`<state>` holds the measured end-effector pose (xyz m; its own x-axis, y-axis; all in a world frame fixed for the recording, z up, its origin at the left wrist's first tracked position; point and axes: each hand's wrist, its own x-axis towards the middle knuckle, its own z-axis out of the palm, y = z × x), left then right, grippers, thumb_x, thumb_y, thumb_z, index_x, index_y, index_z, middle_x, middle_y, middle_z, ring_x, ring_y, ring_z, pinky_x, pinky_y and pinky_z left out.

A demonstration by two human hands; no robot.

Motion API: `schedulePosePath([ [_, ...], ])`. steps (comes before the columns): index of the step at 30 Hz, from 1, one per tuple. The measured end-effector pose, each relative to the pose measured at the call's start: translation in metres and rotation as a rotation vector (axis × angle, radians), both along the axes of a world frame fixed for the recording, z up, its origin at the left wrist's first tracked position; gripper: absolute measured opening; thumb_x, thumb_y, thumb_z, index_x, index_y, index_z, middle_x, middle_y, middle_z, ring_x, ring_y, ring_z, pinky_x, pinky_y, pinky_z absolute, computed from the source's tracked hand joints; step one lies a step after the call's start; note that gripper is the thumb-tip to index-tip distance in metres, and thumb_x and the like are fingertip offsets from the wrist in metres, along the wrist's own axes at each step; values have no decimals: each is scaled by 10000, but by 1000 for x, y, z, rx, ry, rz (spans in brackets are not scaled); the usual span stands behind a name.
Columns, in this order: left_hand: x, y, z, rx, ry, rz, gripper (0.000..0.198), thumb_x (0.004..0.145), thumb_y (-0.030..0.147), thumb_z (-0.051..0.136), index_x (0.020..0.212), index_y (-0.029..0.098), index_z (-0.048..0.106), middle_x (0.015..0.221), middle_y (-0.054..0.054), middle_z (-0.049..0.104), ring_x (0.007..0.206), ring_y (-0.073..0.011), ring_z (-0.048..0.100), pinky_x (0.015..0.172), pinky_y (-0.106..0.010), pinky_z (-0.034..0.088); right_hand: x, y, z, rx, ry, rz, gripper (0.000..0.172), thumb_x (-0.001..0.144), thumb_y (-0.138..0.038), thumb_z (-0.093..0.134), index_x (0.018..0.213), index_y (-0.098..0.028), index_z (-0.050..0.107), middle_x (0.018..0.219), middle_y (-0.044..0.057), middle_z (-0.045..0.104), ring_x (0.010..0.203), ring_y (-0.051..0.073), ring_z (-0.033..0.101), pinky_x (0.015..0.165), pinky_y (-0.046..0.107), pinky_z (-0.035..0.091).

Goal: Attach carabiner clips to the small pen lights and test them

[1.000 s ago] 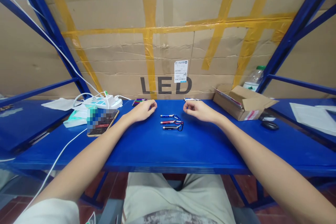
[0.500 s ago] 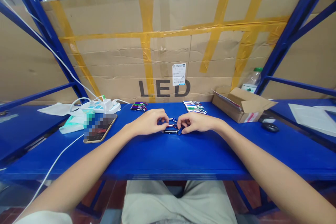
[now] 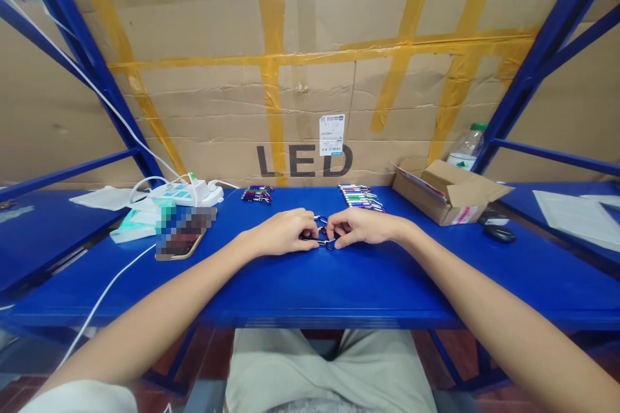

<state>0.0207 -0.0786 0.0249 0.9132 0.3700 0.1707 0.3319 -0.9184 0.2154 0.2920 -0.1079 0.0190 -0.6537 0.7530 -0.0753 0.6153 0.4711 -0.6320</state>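
Observation:
Side by side on the blue table lie a few slim metal tubes with carabiner clips, in the gap between my hands. Closed at the left end of the nearest one, a black tube with a carabiner (image 3: 321, 242), are the fingers of my left hand (image 3: 285, 232). My right hand (image 3: 363, 226) is curled, its fingertips pinched at the clip end of that tube. Behind it show a red tube (image 3: 321, 230) and a blue carabiner (image 3: 320, 219), both partly covered by my fingers.
A small pile of similar tubes (image 3: 257, 194) lies back left, a longer row (image 3: 359, 197) back right. An open cardboard box (image 3: 426, 197), a mouse (image 3: 498, 233) and a bottle (image 3: 467, 148) stand right. Left are a phone (image 3: 186, 239), a power strip (image 3: 181, 193) and a white cable (image 3: 104, 290).
My left hand has shifted slightly right and nearer, from the red tube down onto the black one. My right hand stays at the clips. The camera view has tilted slightly.

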Motion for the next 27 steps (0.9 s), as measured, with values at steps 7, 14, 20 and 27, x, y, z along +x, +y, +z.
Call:
schedulePosePath([
  [7,-1,-1,-3,0,-58,-12,72,988,282,718,968,215,700,965,-41,672,970,-235,617,814,-336,476,-3,-6,3,14,-25,5,258,917,-435,771,959,-198,676,808,-24,584,709,152,511,644,273,392],
  [14,-4,0,1,25,-96,-10,104,1030,306,692,1056,208,669,1029,-59,700,1010,-244,601,859,-347,485,0,-10,10,96,26,29,202,989,-402,666,976,-204,633,962,30,645,831,182,552,732,293,439],
  [20,-7,5,-1,129,-123,-31,272,1124,410,579,1265,208,696,1131,-97,694,1068,-265,596,937,-382,484,5,-11,14,7,143,-8,322,1040,-534,619,1030,-219,551,946,41,712,867,204,619,782,324,470],
  [27,-5,10,-2,203,-96,4,374,1154,448,496,1246,207,767,1160,-102,721,1074,-265,630,955,-398,452,1,-11,13,40,247,-70,289,1050,-506,607,1003,-233,524,920,38,711,826,192,616,735,315,465],
])
